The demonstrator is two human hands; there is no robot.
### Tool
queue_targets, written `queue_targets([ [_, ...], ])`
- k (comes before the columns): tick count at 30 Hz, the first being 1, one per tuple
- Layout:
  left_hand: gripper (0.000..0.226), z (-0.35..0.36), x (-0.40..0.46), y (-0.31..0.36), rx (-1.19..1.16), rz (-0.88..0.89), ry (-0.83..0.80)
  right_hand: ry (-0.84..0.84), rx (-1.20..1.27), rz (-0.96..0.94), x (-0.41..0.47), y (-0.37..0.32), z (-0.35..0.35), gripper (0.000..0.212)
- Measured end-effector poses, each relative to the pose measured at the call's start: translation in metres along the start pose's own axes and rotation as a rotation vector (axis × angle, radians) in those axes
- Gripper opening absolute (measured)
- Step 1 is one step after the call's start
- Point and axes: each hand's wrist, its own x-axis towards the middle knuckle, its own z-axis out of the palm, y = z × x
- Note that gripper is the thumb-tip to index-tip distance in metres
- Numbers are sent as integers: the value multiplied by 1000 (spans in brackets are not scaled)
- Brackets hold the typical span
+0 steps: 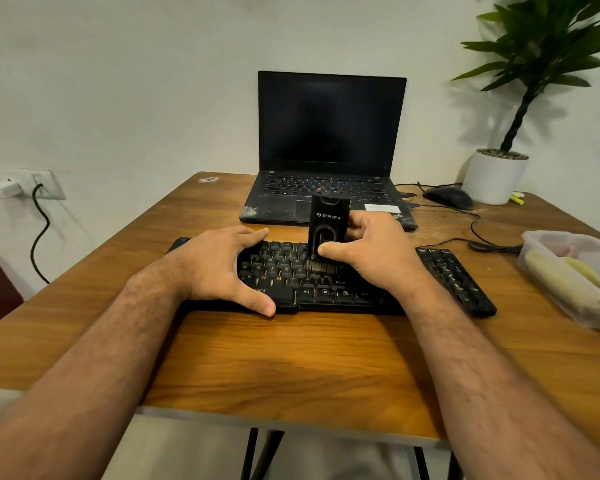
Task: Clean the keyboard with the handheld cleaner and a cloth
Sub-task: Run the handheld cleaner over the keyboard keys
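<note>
Wooden worktop against a pale wall. Black keyboard lies across the middle of it, near the front edge. Handheld cleaner, black, stands upright on the keys with its brush end down, bristles touching the key rows. Right hand grips the cleaner's body, thumb on the near face. Left hand rests on the keyboard's left part, fingers spread and fairly straight, thumb over the front edge. Behind: open laptop, screen dark. Right of it a mouse, potted plant, clear plastic container.
</note>
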Motion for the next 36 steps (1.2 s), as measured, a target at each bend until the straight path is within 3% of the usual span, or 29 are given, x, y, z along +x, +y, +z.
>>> queue_targets([
  [5, 155, 0, 1, -2, -14, 8, 2, -194, 92, -23, -6, -1, -7, 41],
  [10, 153, 0, 1, -2, -2, 11, -3, 36, -55, -3, -1, -3, -2, 45],
  [15, 154, 2, 3, -5, -10, 18, 9, -364, 105, -44, -14, -5, -12, 45],
  [20, 156, 1, 3, -4, 4, 3, 0, -50, -43, -25, -5, -3, -9, 46],
  [24, 155, 2, 3, -3, 5, 6, -1, -228, 59, -35, -13, -2, -9, 45],
  [28, 154, 2, 0, -3, 9, 3, -10, -31, -26, 0, -8, -3, -6, 43],
  [32, 154, -1, -1, -2, 8, 3, -2, -391, 150, 14, -18, -8, -18, 46],
  [33, 154, -1, -1, -3, 8, 2, -1, -409, 127, -2, -18, -9, -17, 46],
  [36, 154, -1, 0, -4, 14, 5, -2, -172, -16, -42, -13, -8, -12, 45],
])
